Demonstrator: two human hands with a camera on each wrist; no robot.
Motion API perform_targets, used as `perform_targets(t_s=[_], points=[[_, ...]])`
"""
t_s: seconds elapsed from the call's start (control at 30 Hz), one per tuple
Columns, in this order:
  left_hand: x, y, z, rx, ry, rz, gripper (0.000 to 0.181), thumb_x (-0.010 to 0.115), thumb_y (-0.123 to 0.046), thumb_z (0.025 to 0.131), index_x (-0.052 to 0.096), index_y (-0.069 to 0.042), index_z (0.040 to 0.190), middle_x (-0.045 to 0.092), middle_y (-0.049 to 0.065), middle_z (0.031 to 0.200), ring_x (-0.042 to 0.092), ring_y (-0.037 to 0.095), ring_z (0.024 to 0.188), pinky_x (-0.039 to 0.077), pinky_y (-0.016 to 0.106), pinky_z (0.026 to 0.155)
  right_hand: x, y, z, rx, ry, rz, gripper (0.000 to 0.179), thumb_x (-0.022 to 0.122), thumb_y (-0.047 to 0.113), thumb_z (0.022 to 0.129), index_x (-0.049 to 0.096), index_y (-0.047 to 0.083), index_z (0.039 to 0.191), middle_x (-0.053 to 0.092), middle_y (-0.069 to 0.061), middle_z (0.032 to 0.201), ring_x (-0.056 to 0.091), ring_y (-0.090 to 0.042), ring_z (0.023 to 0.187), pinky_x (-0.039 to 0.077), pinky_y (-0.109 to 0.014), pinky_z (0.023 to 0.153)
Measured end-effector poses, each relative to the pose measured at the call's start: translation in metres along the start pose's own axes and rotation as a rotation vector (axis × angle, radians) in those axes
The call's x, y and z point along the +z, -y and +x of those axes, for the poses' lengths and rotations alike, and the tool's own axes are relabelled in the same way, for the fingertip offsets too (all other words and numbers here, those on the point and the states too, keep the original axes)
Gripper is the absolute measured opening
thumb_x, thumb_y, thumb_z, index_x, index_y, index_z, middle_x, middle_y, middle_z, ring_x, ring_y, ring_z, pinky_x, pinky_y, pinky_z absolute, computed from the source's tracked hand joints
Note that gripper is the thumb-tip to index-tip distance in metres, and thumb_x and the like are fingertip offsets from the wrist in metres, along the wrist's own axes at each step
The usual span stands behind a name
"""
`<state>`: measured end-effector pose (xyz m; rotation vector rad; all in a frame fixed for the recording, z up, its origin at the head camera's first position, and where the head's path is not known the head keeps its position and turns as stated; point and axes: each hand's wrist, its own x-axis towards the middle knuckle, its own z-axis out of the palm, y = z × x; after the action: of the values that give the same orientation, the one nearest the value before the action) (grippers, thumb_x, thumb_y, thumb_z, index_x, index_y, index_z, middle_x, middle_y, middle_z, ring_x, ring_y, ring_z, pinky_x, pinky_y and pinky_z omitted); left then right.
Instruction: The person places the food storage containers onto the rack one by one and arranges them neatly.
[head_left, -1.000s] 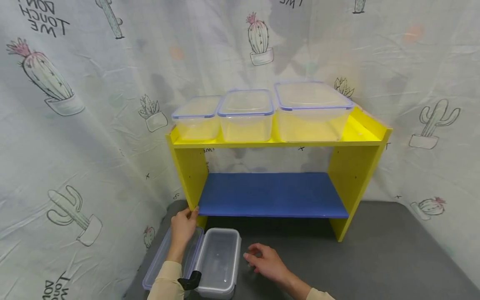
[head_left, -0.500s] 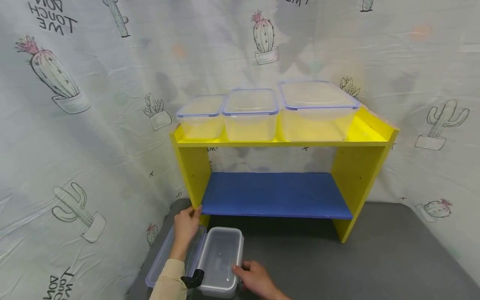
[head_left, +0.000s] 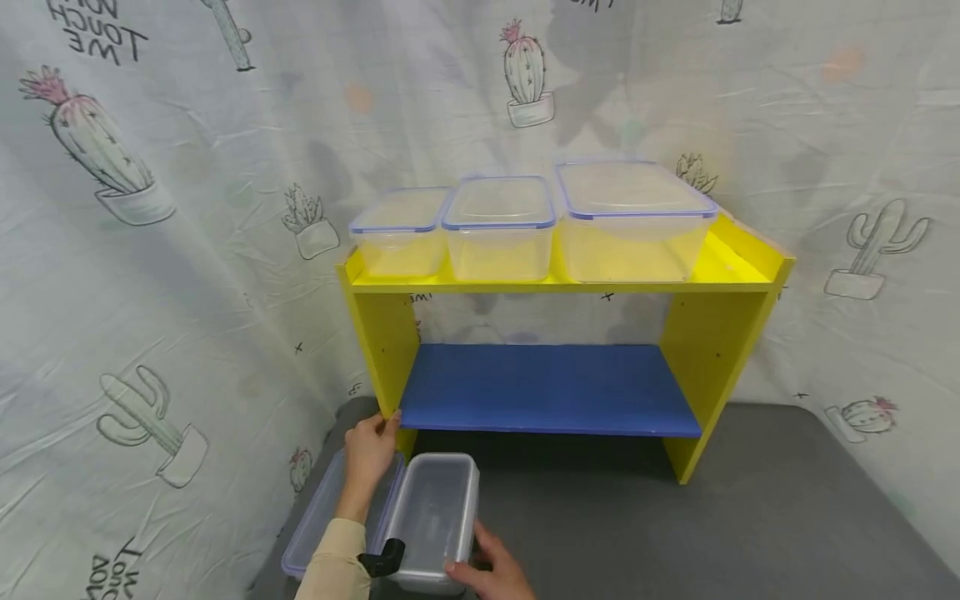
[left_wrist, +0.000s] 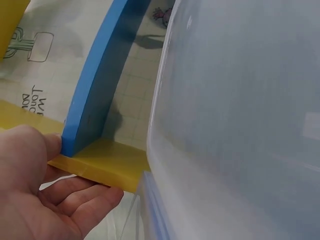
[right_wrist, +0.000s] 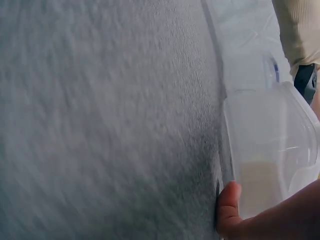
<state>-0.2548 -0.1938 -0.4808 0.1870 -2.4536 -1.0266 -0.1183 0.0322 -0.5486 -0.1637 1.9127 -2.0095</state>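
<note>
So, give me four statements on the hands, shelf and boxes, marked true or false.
1. The left hand grips a yellow-and-blue shelf unit at its left side. True.
2. The right hand grips the shelf unit too. False: it grips a translucent rectangular plastic box.
3. Three translucent plastic containers with blue-rimmed lids stand on top of the shelf unit. True.
4. The largest of the three is leftmost. False: it is rightmost.

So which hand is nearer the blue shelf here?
Left. The left hand grips the yellow side panel at the front left corner of the blue shelf; the right hand holds the white-rimmed container, apart from the shelf.
</note>
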Motion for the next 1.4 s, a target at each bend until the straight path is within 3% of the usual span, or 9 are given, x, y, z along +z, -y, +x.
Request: perform_targets(t_s=[0.2,0.37,0.5,0.67,0.87,1.03,1.17,1.27,1.4], points=[[-0.003,0.001,0.0,0.003,-0.012,0.014,0.03,0.065,-0.03,0.094,0.07,-0.007,0.075,0.069,0.008,0.064,0.055,0.017,0.054,0.041,0.03,0.051,0.008,-0.004,-0.004,0.066,0.06,0.175,0.091,0.074,0.023,0.086,0.016,0.014,0.156,0.043,-0.029,0.138,0.058,-0.029,0.108,0.055,-0.046,0.079],[-0.003,0.002,0.0,0.004,-0.01,0.029,0.03,0.064,-0.029,0.094,0.07,-0.006,0.075,0.067,0.008,0.063,0.052,0.017,0.052,0.039,0.029,0.05,0.014,-0.011,-0.005,0.02,0.049,0.313,0.097,0.077,0.015,0.083,0.012,0.009,0.155,0.039,-0.03,0.146,0.064,-0.029,0.109,0.056,-0.041,0.081],[-0.004,0.002,0.0,0.003,-0.01,0.016,0.029,0.064,-0.028,0.094,0.071,-0.005,0.076,0.067,0.009,0.063,0.052,0.017,0.052,0.039,0.029,0.049,0.014,-0.011,-0.005,0.002,-0.015,0.317,0.098,0.075,0.012,0.082,0.007,0.005,0.153,0.039,-0.034,0.145,0.065,-0.022,0.104,0.056,-0.036,0.076],[-0.001,0.001,0.001,-0.003,-0.001,0.013,0.028,0.065,-0.029,0.093,0.073,-0.006,0.081,0.07,0.009,0.067,0.053,0.017,0.053,0.04,0.03,0.051,0.007,-0.004,-0.008,0.031,-0.15,0.297,0.091,0.062,0.009,0.084,0.003,0.005,0.152,0.04,-0.038,0.141,0.065,-0.026,0.102,0.056,-0.05,0.073],[0.002,-0.003,0.003,-0.009,0.023,-0.001,0.03,0.063,-0.033,0.095,0.074,-0.007,0.085,0.071,0.009,0.07,0.052,0.016,0.053,0.04,0.03,0.052,-0.005,-0.001,-0.014,0.019,-0.297,0.276,0.071,0.053,0.011,0.091,0.014,0.006,0.151,0.036,-0.038,0.144,0.062,-0.03,0.109,0.053,-0.058,0.078],[0.001,-0.002,0.004,-0.004,0.0,0.001,0.03,0.064,-0.031,0.094,0.073,-0.006,0.08,0.069,0.009,0.065,0.05,0.015,0.051,0.039,0.029,0.05,-0.018,-0.004,-0.022,-0.026,-0.28,0.232,0.074,0.049,0.019,0.097,0.0,0.003,0.15,0.016,-0.044,0.148,0.051,-0.048,0.122,0.051,-0.061,0.083],[0.0,0.0,0.005,0.005,-0.025,0.01,0.03,0.065,-0.032,0.093,0.073,-0.007,0.079,0.069,0.009,0.066,0.052,0.016,0.051,0.039,0.029,0.05,-0.032,-0.012,-0.03,-0.054,-0.21,0.24,0.087,0.056,0.021,0.095,-0.01,0.002,0.149,0.002,-0.047,0.147,0.052,-0.047,0.121,0.054,-0.053,0.082],[0.0,0.001,0.003,-0.004,-0.009,0.01,0.03,0.064,-0.032,0.094,0.073,-0.007,0.081,0.068,0.008,0.065,0.05,0.015,0.051,0.038,0.029,0.049,-0.044,-0.019,-0.036,-0.048,-0.229,0.241,0.094,0.061,0.022,0.092,-0.012,0.004,0.149,0.002,-0.047,0.147,0.056,-0.039,0.118,0.055,-0.047,0.081],[0.002,0.002,0.001,-0.025,0.022,0.001,0.031,0.063,-0.032,0.095,0.073,-0.006,0.082,0.065,0.006,0.062,0.048,0.014,0.051,0.037,0.028,0.049,-0.062,-0.024,-0.044,-0.014,-0.321,0.215,0.098,0.065,0.029,0.091,-0.009,0.009,0.152,0.009,-0.044,0.149,0.057,-0.04,0.118,0.055,-0.049,0.083]])
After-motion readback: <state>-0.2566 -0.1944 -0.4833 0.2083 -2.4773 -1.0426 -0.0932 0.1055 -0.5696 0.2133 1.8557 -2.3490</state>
